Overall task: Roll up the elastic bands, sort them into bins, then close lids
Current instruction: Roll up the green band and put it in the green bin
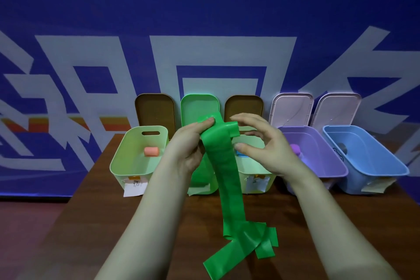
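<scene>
Left hand [189, 145]: raised above the bins; thumb and fingers [205, 123] pinch the upper end of the green band [226, 179].
Right hand [263, 148]: fingers [247, 120] spread and loosely curved, arched over the rolled end [230, 130] of the band; contact with it cannot be confirmed.
Green band: started roll at the top between both hands; the free strip hangs down and its tail lies in loose folds on the tabletop [159, 223].
Bins: five in a row at the far edge of the tabletop, all uncovered.
Pale green bin [127, 166], far left: contains an orange roll [151, 151].
Green bin [201, 179]: largely hidden behind the left hand and the band.
Purple bin [322, 157]: contains a purple roll [295, 149].
Blue bin [372, 157], far right: contents unclear.
Lids [155, 109]: five, standing upright against the blue wall [204, 7] behind the bins.
Paper labels [134, 188]: fixed to the bin fronts.
</scene>
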Demonstrator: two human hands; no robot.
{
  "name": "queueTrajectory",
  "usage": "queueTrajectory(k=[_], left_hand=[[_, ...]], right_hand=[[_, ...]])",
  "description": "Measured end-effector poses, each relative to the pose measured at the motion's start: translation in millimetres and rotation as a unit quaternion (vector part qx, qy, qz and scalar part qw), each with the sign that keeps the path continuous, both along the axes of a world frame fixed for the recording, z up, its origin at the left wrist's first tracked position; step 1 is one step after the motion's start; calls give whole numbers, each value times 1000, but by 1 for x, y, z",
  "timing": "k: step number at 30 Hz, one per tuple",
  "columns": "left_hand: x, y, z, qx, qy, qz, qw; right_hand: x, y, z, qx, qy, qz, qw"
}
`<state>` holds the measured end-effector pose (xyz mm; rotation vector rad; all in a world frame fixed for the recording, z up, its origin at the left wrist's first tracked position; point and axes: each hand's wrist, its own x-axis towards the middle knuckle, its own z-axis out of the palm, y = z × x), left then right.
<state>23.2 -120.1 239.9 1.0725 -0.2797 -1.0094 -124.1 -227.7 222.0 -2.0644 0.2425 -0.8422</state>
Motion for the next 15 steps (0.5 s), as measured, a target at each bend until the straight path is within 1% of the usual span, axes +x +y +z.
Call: queueTrajectory(k=[2, 5, 10, 15], left_hand=[[1, 2, -1, 7, 17, -1, 1000], [3, 4, -1, 2, 36, 3, 999], [9, 9, 4, -24, 57, 9, 998], [5, 12, 12, -27, 75, -4, 997]], right_hand=[[2, 5, 3, -24, -22, -10, 999], [7, 10, 8, -30, -44, -25, 998], [17, 13, 10, -111, -106, -30, 988], [23, 12, 17, -184, -129, -12, 974]])
